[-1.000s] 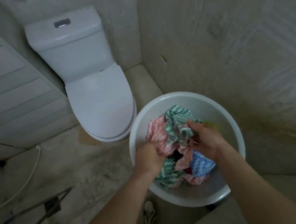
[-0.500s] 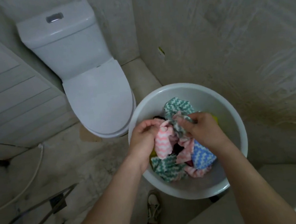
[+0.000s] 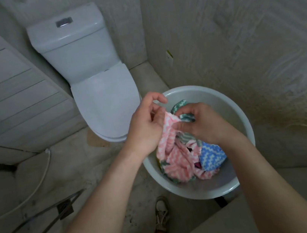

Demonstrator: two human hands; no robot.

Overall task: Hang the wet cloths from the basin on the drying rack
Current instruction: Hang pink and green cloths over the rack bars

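A white round basin (image 3: 233, 105) sits on a raised surface at my right and holds several zigzag-patterned wet cloths. A pink cloth (image 3: 173, 158) rises out of the pile; my left hand (image 3: 146, 125) pinches its upper edge, and my right hand (image 3: 202, 123) grips the same edge close beside it. A green cloth (image 3: 181, 105) shows behind my hands, and a blue cloth (image 3: 211, 157) lies under my right wrist. Thin metal bars of the drying rack (image 3: 43, 222) cross the lower left corner.
A white toilet (image 3: 93, 79) with its lid down stands against the back wall, left of the basin. A white hose (image 3: 40, 182) curves over the stained concrete floor. Slatted panelling lines the left side, a bare wall the right. My shoes (image 3: 161, 215) show below.
Both hands have come up out of the pile, lifting the pink cloth above the basin; a second ago they were down among the cloths. The view has tilted up slightly.
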